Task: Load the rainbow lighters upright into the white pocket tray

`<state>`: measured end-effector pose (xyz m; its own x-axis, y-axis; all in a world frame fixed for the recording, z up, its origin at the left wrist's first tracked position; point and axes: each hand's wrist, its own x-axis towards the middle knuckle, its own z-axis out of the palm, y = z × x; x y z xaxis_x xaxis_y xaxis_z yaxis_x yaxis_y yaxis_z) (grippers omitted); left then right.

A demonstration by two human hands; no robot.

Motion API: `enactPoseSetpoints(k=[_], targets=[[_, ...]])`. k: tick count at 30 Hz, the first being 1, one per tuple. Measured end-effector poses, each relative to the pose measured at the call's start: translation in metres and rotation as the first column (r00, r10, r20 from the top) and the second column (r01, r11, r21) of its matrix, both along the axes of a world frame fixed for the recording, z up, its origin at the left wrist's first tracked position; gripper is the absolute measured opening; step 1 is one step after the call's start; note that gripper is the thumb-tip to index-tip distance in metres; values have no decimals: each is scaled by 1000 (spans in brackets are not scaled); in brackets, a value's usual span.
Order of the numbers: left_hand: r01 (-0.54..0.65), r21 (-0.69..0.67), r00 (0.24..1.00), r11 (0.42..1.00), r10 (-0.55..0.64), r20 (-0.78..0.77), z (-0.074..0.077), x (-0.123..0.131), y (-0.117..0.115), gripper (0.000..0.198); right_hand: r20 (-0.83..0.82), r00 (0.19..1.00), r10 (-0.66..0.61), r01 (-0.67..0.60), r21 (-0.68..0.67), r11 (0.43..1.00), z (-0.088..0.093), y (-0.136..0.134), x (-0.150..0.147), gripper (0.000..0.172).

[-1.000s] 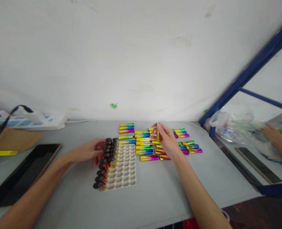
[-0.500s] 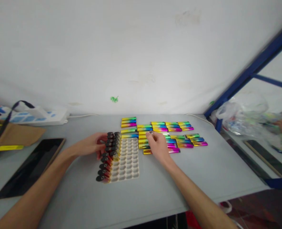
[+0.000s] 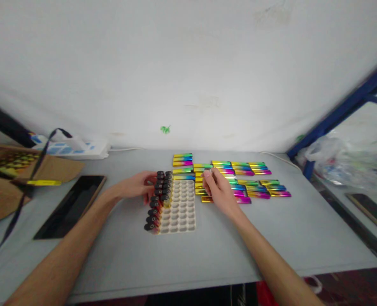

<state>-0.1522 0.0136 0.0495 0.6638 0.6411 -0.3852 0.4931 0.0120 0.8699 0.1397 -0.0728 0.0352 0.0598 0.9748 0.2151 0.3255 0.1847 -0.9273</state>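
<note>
A white tray (image 3: pixel 182 210) with rows of oval pockets lies in the middle of the grey table (image 3: pixel 207 246). Black-capped pieces (image 3: pixel 158 199) fill its left columns. My left hand (image 3: pixel 137 187) rests against those pieces at the tray's far left corner, fingers curled round them. Rainbow-coloured metallic sticks (image 3: pixel 248 182) lie in rows to the right of the tray. My right hand (image 3: pixel 218 189) is down on the sticks nearest the tray, its fingers pinched on one stick (image 3: pixel 207 172).
A dark tablet (image 3: pixel 72 204) lies flat at the left. Behind it are cardboard (image 3: pixel 4 178) with a black strap and a white power strip (image 3: pixel 74 146). A blue frame (image 3: pixel 335 114) and plastic bags (image 3: pixel 350 159) stand at the right.
My right hand held a stick raised a second ago; it has come down onto the rows beside the tray. The view has shifted left, and the other person's hands are out of sight.
</note>
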Motion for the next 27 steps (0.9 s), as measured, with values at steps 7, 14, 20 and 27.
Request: enactPoseSetpoints(k=[7,14,20,27], targets=[[19,-3,996,1000,-19,87,-9,-4,2,37,325,943,76,-143,189,971,20,-26,-14,43],[38,-14,991,999,-36,132,-13,-5,3,41,350,884,310,-365,102,925,8,-50,-44,41],[37,-16,991,999,-34,130,-12,-6,3,41,598,752,276,-411,99,906,0,-43,-49,33],[18,0,997,1000,-18,69,-4,-2,0,41,819,507,270,-396,-57,917,25,-37,-73,29]])
